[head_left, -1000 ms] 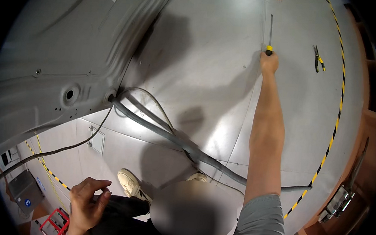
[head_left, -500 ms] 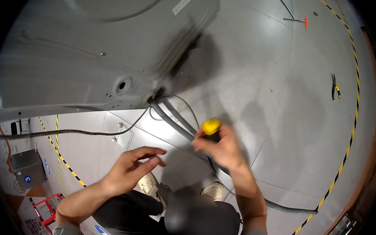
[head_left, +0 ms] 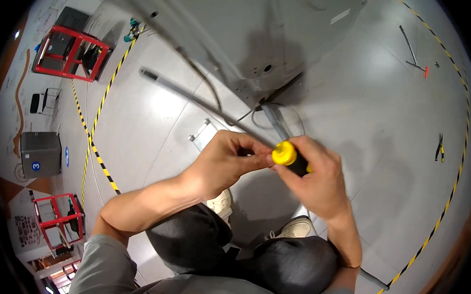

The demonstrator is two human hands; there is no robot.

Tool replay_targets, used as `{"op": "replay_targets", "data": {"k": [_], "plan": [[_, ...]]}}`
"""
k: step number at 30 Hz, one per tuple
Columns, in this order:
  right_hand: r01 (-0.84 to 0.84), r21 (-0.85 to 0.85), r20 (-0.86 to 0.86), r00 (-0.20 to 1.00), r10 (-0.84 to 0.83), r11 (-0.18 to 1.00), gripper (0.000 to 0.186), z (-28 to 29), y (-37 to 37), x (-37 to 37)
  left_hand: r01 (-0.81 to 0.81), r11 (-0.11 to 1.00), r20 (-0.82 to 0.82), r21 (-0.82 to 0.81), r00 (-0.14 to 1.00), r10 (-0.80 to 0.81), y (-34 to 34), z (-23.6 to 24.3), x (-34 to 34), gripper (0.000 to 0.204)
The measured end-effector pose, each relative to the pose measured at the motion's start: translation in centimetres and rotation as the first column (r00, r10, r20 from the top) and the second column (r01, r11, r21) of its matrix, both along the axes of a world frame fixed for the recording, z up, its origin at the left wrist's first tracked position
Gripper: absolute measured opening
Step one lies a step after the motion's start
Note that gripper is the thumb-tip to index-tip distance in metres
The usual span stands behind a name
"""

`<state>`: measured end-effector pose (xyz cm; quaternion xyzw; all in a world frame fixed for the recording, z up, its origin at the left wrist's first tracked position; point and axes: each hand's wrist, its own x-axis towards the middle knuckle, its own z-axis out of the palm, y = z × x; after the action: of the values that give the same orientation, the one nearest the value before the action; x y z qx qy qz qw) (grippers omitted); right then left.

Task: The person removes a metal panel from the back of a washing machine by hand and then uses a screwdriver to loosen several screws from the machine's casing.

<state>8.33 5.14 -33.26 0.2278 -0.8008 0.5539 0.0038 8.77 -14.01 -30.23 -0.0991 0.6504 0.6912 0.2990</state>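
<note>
My right hand [head_left: 319,178] grips a yellow-and-black screwdriver handle [head_left: 288,155], its yellow cap facing up toward me and its shaft hidden. My left hand [head_left: 229,160] touches it from the left, fingers curled and pinched; what they hold is hidden. A long grey rod-like piece [head_left: 174,87] stretches from upper left to behind the hands; whether either hand holds it is unclear. Just beyond them a grey hose [head_left: 274,120] and dark cables [head_left: 204,76] meet the lower edge of a large grey sheet-metal panel [head_left: 305,28].
Yellow-black striped floor tape [head_left: 105,169] runs on both sides. Red frames [head_left: 74,28] and a grey box [head_left: 42,153] stand at left. Pliers [head_left: 440,150] and an orange-handled T-tool [head_left: 426,71] lie at right. My knees [head_left: 293,264] fill the lower middle.
My right hand has brought the screwdriver back from the far floor to the middle. My left hand has risen to meet it. The view has swung, showing more of the left side.
</note>
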Motion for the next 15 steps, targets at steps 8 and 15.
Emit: {"op": "replay_targets", "data": {"k": [8,15], "plan": [[0.014,-0.084,0.112,0.994,-0.004,0.996,0.029,-0.2,-1.8,1.3,0.036,0.999,-0.201,-0.019,0.979,-0.039,-2.1,0.5,1.5,0.013],[0.044,-0.192,0.142,0.99,-0.017,0.98,0.031,-0.6,-3.0,1.2,-0.012,0.999,-0.141,0.035,0.99,0.016,-3.5,1.3,1.4,0.013]]}}
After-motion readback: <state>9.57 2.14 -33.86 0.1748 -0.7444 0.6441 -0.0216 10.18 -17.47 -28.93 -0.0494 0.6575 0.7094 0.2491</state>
